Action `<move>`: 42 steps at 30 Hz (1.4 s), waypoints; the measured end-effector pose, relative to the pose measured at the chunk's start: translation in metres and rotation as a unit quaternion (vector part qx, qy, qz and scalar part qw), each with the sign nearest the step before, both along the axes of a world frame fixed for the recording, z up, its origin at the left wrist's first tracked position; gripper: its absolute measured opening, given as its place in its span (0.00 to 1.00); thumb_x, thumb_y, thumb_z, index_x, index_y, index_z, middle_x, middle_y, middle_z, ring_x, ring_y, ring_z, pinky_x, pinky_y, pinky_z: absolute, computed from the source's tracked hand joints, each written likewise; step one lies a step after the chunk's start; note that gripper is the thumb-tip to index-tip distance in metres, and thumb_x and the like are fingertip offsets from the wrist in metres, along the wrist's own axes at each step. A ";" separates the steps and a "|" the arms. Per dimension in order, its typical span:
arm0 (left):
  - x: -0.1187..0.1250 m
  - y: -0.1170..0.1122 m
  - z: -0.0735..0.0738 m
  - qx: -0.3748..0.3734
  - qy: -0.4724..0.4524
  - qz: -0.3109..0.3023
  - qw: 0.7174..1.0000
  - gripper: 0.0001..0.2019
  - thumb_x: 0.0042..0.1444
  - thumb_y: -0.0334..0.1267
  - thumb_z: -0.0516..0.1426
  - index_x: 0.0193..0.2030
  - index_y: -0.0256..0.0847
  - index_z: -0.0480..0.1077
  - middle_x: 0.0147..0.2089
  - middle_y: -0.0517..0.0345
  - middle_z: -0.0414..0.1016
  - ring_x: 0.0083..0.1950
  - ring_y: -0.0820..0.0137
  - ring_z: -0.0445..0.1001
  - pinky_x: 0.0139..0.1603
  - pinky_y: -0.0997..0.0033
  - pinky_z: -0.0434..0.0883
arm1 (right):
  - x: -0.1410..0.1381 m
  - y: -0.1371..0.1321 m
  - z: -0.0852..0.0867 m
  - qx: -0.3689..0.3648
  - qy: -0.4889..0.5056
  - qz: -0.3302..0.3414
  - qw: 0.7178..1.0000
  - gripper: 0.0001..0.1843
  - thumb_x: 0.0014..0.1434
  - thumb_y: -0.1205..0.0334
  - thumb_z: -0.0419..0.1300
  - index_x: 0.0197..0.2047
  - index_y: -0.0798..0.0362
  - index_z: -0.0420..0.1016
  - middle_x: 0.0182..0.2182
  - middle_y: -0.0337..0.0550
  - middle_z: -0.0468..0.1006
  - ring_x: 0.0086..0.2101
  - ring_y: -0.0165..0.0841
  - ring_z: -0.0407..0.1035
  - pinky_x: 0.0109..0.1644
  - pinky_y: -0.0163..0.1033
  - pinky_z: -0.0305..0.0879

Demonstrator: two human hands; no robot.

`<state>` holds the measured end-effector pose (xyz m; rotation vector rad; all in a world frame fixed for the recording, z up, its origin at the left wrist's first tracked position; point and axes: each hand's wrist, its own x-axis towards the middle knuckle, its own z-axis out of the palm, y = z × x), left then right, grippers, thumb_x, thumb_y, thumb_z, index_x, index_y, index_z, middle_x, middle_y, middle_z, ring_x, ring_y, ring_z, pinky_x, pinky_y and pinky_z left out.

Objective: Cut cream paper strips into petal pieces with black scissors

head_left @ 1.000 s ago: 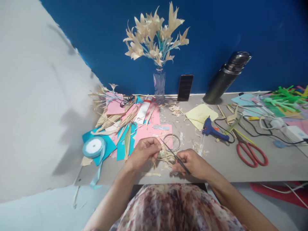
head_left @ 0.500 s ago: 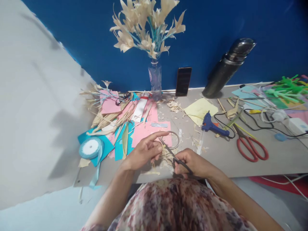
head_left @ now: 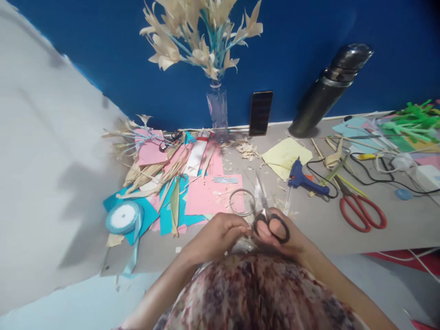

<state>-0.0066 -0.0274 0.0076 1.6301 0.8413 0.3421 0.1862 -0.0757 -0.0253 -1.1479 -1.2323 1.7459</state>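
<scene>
In my right hand [head_left: 285, 231] is a pair of small scissors with black handles [head_left: 288, 236], the blades pointing away from me over the table. My left hand [head_left: 223, 236] is close beside it, fingers pressed together near the scissor handles; what they pinch, if anything, is too small to make out. Just beyond my hands lies a thin grey ring [head_left: 231, 201], partly on a pink sheet [head_left: 199, 201]. A flat grey strip [head_left: 225, 180] rests on that sheet. Pale scraps are scattered around.
Right of my hands are a blue glue gun [head_left: 307, 181], red-handled scissors [head_left: 364, 213] and a yellow sheet [head_left: 287, 156]. At the back stand a bottle [head_left: 218, 114] of dried-looking flowers, a phone [head_left: 260, 113] and a dark flask [head_left: 321, 98]. A ribbon spool [head_left: 123, 217] lies left.
The scissors have swung from pointing left to pointing away from me. My left hand has drawn back toward my body, its index finger no longer stretched out over the ring.
</scene>
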 end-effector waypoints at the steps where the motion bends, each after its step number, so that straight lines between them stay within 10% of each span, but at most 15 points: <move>1: -0.003 0.000 0.000 -0.001 0.012 0.022 1.000 0.14 0.62 0.40 0.53 0.31 0.39 0.78 0.25 0.58 0.72 0.27 0.73 0.68 0.31 0.76 0.63 | 0.007 0.000 0.001 0.005 0.006 -0.013 1.000 0.38 0.46 0.21 0.53 0.14 0.50 0.58 0.12 0.35 0.58 0.17 0.27 0.53 0.23 0.37 0.49; 12: -0.024 0.019 0.001 0.162 0.094 0.310 0.932 0.11 0.57 0.40 0.60 0.46 0.44 0.77 0.34 0.57 0.80 0.34 0.67 0.75 0.37 0.73 0.68 | 0.026 -0.017 0.002 -0.010 -0.143 -0.078 0.987 0.20 0.46 0.45 0.69 0.26 0.55 0.73 0.20 0.38 0.73 0.23 0.30 0.63 0.26 0.32 0.57; 18: 0.021 -0.022 -0.005 -0.005 -0.060 0.119 0.991 0.16 0.56 0.40 0.61 0.50 0.38 0.76 0.45 0.52 0.81 0.44 0.64 0.78 0.47 0.69 0.71 | -0.009 -0.010 -0.004 0.116 -0.297 -0.062 0.946 0.08 0.49 0.62 0.63 0.21 0.54 0.72 0.18 0.35 0.69 0.22 0.29 0.61 0.26 0.32 0.50; 27: 0.043 -0.028 -0.016 -0.052 -0.086 0.189 0.977 0.14 0.61 0.39 0.53 0.45 0.34 0.77 0.45 0.48 0.81 0.48 0.63 0.77 0.53 0.65 0.70 | 0.001 -0.028 -0.009 0.144 -0.268 -0.133 0.943 0.12 0.53 0.61 0.61 0.40 0.53 0.80 0.23 0.36 0.76 0.22 0.29 0.65 0.26 0.32 0.59; 33: 0.027 -0.002 -0.011 0.073 0.061 0.149 0.984 0.15 0.54 0.34 0.57 0.49 0.39 0.72 0.43 0.52 0.78 0.43 0.66 0.74 0.43 0.68 0.68 | 0.058 -0.055 -0.038 0.157 -0.394 -0.327 0.845 0.21 0.56 0.47 0.61 0.43 0.53 0.83 0.37 0.48 0.84 0.31 0.40 0.77 0.36 0.40 0.72; 36: 0.002 0.028 -0.015 0.194 0.254 0.227 0.920 0.08 0.57 0.33 0.51 0.30 0.40 0.70 0.32 0.55 0.74 0.36 0.65 0.71 0.36 0.67 0.63 | 0.106 -0.075 -0.053 0.165 -0.526 -0.326 0.768 0.27 0.57 0.40 0.56 0.44 0.53 0.82 0.38 0.52 0.84 0.36 0.46 0.79 0.40 0.45 0.73; 42: -0.015 0.068 -0.035 0.309 0.392 0.186 0.847 0.08 0.59 0.34 0.51 0.37 0.41 0.72 0.40 0.50 0.73 0.42 0.62 0.71 0.35 0.68 0.60 | 0.144 -0.095 -0.058 0.180 -0.651 -0.296 0.676 0.35 0.60 0.32 0.46 0.47 0.54 0.78 0.34 0.53 0.82 0.31 0.47 0.77 0.35 0.47 0.71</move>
